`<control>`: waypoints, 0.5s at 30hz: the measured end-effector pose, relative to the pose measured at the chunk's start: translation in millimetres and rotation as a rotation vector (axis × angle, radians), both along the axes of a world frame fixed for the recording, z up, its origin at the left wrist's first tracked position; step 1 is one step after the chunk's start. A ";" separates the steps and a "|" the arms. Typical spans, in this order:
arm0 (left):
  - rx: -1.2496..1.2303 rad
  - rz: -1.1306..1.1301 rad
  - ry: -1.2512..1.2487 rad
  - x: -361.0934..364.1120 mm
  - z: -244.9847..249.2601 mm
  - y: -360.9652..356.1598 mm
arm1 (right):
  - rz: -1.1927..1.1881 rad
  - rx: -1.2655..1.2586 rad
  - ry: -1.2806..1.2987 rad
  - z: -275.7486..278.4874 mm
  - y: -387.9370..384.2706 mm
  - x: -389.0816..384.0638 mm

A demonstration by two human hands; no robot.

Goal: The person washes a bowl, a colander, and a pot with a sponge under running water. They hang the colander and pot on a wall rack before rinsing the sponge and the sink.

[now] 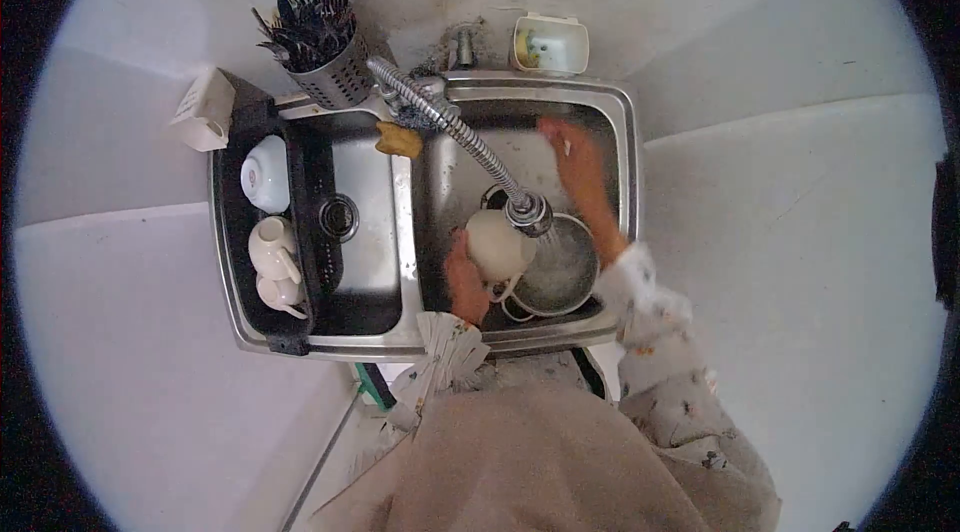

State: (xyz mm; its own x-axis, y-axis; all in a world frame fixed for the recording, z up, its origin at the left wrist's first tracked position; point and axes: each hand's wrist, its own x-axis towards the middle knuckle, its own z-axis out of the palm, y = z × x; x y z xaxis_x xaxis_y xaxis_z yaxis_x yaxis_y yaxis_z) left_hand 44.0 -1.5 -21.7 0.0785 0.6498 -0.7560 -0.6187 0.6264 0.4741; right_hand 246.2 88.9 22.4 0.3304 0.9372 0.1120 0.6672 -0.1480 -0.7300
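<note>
My left hand (pixel 465 277) is closed on the side of a cream-white cup (pixel 497 244), whose handle points down toward me. The cup is in the right basin, under the faucet head (pixel 530 216), partly over a metal pot (pixel 568 282). Water runs from the faucet into the pot, which has water in it. Farther back in the same basin is my right hand (pixel 572 154), close to the basin's right wall. Its fingers are blurred, so I cannot make out their shape or whether anything is in them.
A black rack (pixel 305 232) in the left basin holds a white bowl (pixel 266 175) and cream cups (pixel 272 250). A yellow sponge (pixel 399 140) lies on the divider. Behind stand a perforated cutlery holder (pixel 338 80), a white container (pixel 206 112) and a white tub (pixel 552 44).
</note>
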 end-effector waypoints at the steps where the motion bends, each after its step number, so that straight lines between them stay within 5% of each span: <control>1: 0.003 0.011 -0.040 9.3 -4.8 0.8 | -0.010 -0.229 0.110 3.9 -33.8 -15.6; 4: -0.044 -0.103 -0.065 34.0 -4.4 2.8 | 0.046 -0.012 0.130 -21.6 -100.6 -46.6; 6: 0.029 -0.166 0.179 47.9 -5.5 -2.7 | 0.147 -0.011 -0.616 -28.3 -116.0 -51.9; 7: 0.018 -0.203 0.153 53.6 -47.7 -11.3 | 0.140 -0.011 -0.617 -22.9 -110.9 -44.2; 9: 0.033 -0.270 0.129 59.8 -73.2 -17.3 | -0.010 -0.419 0.213 -6.7 -94.6 -25.2; 13: 0.269 -0.478 0.117 59.0 -85.5 -5.1 | 0.303 -0.003 -0.250 -9.9 -110.6 -22.5; 15: 0.447 -0.612 0.056 58.8 -93.6 9.6 | 0.224 -0.336 0.261 -4.6 -108.9 -5.6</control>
State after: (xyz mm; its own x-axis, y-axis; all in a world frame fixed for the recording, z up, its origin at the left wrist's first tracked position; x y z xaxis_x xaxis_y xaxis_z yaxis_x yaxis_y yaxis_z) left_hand 102.8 8.1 -115.3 0.4926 0.7480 -0.4449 -0.1899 0.5913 0.7838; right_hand 240.7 -20.0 17.8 0.0928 0.9587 -0.2688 0.5102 -0.2776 -0.8140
